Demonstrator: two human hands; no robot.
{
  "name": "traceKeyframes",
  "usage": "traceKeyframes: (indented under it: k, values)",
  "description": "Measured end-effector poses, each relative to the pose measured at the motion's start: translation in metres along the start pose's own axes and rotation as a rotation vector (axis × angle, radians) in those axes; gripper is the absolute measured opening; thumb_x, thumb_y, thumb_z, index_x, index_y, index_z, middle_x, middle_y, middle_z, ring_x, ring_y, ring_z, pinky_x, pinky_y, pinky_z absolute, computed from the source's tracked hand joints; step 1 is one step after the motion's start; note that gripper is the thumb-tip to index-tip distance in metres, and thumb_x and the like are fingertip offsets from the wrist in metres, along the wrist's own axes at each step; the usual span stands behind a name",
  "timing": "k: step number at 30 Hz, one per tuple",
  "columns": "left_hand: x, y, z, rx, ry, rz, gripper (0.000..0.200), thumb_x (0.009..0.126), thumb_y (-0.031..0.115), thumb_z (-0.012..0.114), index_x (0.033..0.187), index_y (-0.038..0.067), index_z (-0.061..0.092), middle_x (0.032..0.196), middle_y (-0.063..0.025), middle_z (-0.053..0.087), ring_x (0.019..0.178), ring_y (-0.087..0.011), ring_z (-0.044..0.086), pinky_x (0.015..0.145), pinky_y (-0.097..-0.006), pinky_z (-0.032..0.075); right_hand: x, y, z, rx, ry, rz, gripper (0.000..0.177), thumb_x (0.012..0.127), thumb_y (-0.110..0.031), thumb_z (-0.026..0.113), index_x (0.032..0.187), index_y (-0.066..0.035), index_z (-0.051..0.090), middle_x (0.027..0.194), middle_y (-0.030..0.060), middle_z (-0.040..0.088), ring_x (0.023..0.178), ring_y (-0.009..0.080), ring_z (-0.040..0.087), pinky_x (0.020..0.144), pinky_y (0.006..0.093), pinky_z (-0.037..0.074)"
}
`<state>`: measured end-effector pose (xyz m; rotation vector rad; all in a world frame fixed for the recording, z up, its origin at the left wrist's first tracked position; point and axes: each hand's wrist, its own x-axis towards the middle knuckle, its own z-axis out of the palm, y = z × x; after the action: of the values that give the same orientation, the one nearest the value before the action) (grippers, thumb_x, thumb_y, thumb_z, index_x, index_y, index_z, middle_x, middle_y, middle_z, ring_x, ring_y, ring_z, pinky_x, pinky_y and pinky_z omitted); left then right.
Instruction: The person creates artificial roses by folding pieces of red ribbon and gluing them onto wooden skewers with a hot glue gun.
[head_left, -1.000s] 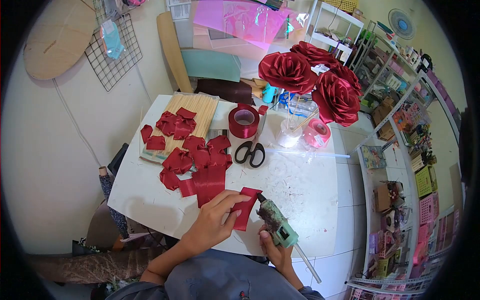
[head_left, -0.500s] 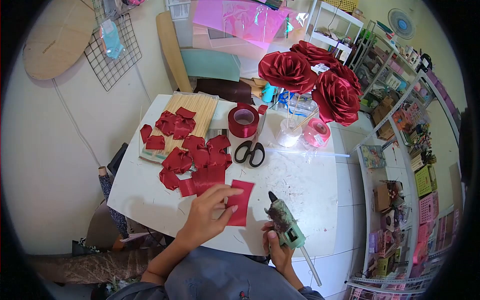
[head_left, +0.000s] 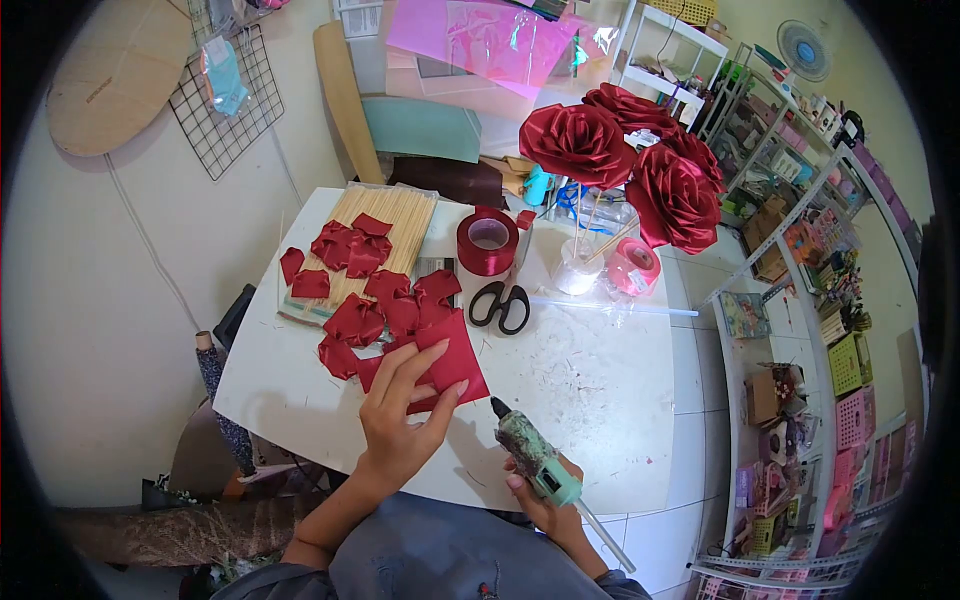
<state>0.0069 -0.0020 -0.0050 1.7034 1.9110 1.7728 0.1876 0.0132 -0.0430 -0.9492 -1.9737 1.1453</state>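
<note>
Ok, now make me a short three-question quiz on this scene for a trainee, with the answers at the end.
1. Fill the gap: the left hand holds a flat red ribbon piece, while the right hand holds a ____.

2. True or false: the black-handled scissors lie on the white table, in neither hand.

3. Where do the large red roses stand?
A) At the table's near-left corner
B) At the table's far right
C) On the floor

Key:
1. Glue gun
2. True
3. B
</note>
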Motion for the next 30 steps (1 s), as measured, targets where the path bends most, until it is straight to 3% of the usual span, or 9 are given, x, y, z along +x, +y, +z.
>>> traceKeyframes:
  k: [3,5,8,21,23,26,27,30]
  values:
    - [-0.002,0.003,0.003,0.047,0.03,0.072,0.044,0.063,-0.008,0.066,0.104,0.0,0.052,0.103,-0.0119,0.044,0.086,-0.0155,0.053,0.062,-0.0233,0.055,0.001,0.001,0.002,-0.018,0.03,-0.074,0.023,0.07,-0.022,0.065,0.077,-0.003,0.054,0.065,0.0085,0.049,0.056,0.0243,0.051,0.049,0.0319,0.041]
    - [-0.002,0.006,0.005,0.008,0.114,0.08,0.039,0.061,-0.003,0.07,0.098,0.0,0.057,0.093,-0.0116,0.05,0.07,-0.0146,0.056,0.054,-0.0213,0.053,0.001,0.0,0.002,-0.025,0.051,-0.097,0.023,0.071,-0.022,0.065,0.076,-0.003,0.054,0.065,0.008,0.049,0.055,0.0236,0.05,0.048,0.0321,0.04]
    - [-0.003,0.005,0.007,0.004,0.112,0.094,0.04,0.061,-0.003,0.07,0.098,0.0,0.057,0.092,-0.0107,0.051,0.068,-0.0141,0.056,0.053,-0.0205,0.052,0.002,-0.003,0.0,-0.099,0.034,-0.096,0.022,0.071,-0.022,0.065,0.075,-0.003,0.054,0.064,0.0077,0.049,0.054,0.0232,0.05,0.048,0.0321,0.04]
    - [-0.004,0.007,0.008,-0.058,0.113,0.056,0.041,0.061,-0.002,0.07,0.099,0.0,0.056,0.093,-0.0112,0.051,0.073,-0.0147,0.056,0.054,-0.0208,0.053,0.003,-0.003,0.0,-0.108,0.051,-0.166,0.021,0.072,-0.02,0.065,0.074,-0.003,0.054,0.062,0.0074,0.047,0.053,0.0224,0.049,0.046,0.0319,0.039]
    - [-0.003,0.008,0.007,-0.094,0.098,0.011,0.041,0.062,-0.003,0.07,0.101,-0.001,0.055,0.095,-0.0116,0.049,0.077,-0.0143,0.056,0.056,-0.0218,0.054,0.0,-0.003,0.0,0.054,0.036,0.035,0.02,0.073,-0.019,0.064,0.076,-0.002,0.053,0.064,0.0086,0.051,0.054,0.0233,0.051,0.048,0.0319,0.041]
    - [0.0,0.005,0.005,-0.223,0.077,-0.086,0.044,0.063,-0.003,0.069,0.104,-0.001,0.052,0.101,-0.0116,0.045,0.084,-0.0141,0.053,0.061,-0.0229,0.054,0.004,-0.011,0.0,0.06,0.133,0.218,0.021,0.073,-0.017,0.063,0.078,0.0,0.052,0.067,0.0099,0.054,0.055,0.0248,0.053,0.049,0.032,0.043]
    - [0.002,0.004,0.004,-0.223,0.079,-0.085,0.044,0.063,-0.003,0.069,0.104,-0.001,0.052,0.101,-0.0116,0.045,0.084,-0.0141,0.053,0.061,-0.0229,0.054,0.005,-0.009,-0.004,0.041,0.1,0.276,0.027,0.073,-0.016,0.062,0.087,0.004,0.051,0.076,0.0157,0.055,0.064,0.0283,0.055,0.056,0.0339,0.044]
    - [0.009,0.002,0.002,-0.317,0.047,-0.129,0.048,0.065,-0.005,0.067,0.109,-0.002,0.048,0.106,-0.0107,0.041,0.092,-0.0145,0.05,0.066,-0.0234,0.054,0.01,-0.006,-0.012,-0.153,0.153,0.174,0.036,0.074,-0.016,0.061,0.099,0.006,0.047,0.083,0.0206,0.052,0.073,0.0316,0.054,0.062,0.0364,0.043]
